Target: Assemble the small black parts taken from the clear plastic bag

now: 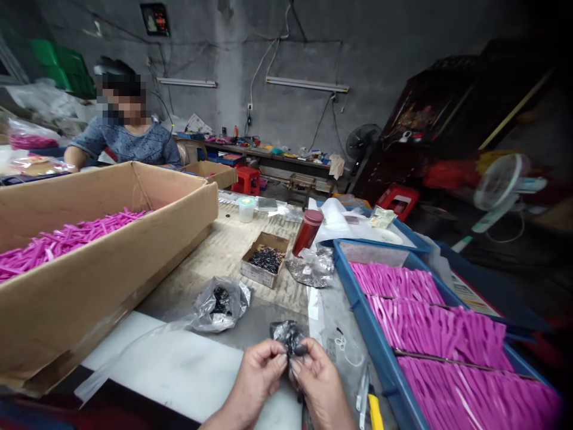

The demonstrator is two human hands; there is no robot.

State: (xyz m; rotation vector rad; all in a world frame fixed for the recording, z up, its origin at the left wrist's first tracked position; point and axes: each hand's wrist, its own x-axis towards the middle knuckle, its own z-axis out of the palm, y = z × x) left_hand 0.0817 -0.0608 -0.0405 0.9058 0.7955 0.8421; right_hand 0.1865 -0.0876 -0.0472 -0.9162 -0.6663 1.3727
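Both my hands meet low at the table's front edge. My left hand [258,371] and my right hand [316,377] pinch a small crinkled clear plastic bag [289,335] of tiny black parts between their fingertips. The bag stands up just above my fingers. A larger clear bag of black parts [220,303] lies on the table a little beyond my left hand. A small cardboard box of black parts [265,260] sits farther back.
A big cardboard box [111,269] of pink sticks fills the left side. A blue tray [380,334] of pink sticks lies at the right. A red bottle [307,232] and a plastic cup [246,209] stand behind. Another person [128,140] sits at the far left.
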